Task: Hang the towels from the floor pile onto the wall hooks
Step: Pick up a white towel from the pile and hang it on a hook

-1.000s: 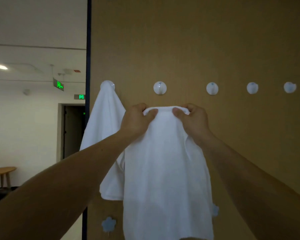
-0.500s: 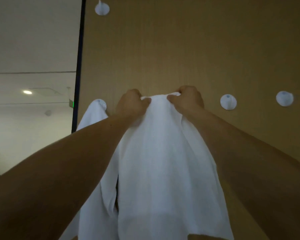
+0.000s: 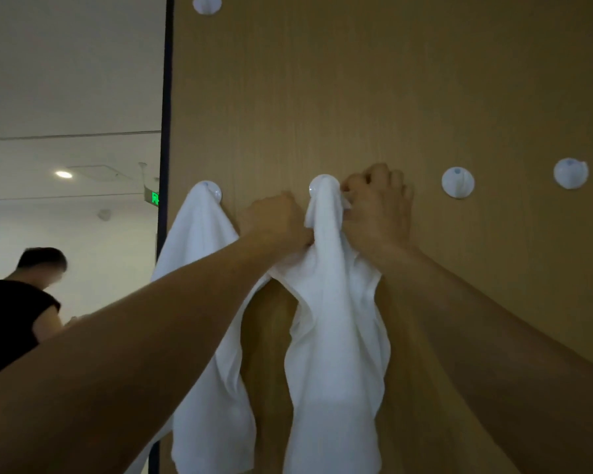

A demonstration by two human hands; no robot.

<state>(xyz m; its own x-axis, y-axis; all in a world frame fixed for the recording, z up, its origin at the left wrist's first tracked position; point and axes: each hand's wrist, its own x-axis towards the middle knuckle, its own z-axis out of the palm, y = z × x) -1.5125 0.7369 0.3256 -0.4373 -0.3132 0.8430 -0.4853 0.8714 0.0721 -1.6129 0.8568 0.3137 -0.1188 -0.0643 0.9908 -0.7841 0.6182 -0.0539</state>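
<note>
Both my hands are up at the middle of the frame, one on either side of a white towel (image 3: 336, 319) draped over a round white hook (image 3: 317, 185) on the brown wall panel (image 3: 391, 80). My left hand (image 3: 274, 220) sits just left of and below that hook, its fingers curled into a bunch of the cloth. My right hand (image 3: 377, 213) is tight against the hook's right side, fingers curled and pinching the towel's top edge. From the hook the towel hangs to the bottom edge of the frame. Just left of it a second towel (image 3: 202, 268) hangs from its own hook (image 3: 216, 193), near the panel's dark edge. Right of my hands, two bare hooks (image 3: 457, 182) (image 3: 570, 173) sit in the same row. At lower left a person in a black top (image 3: 11, 319) is in the room beyond, below a ceiling light (image 3: 63, 174).
</note>
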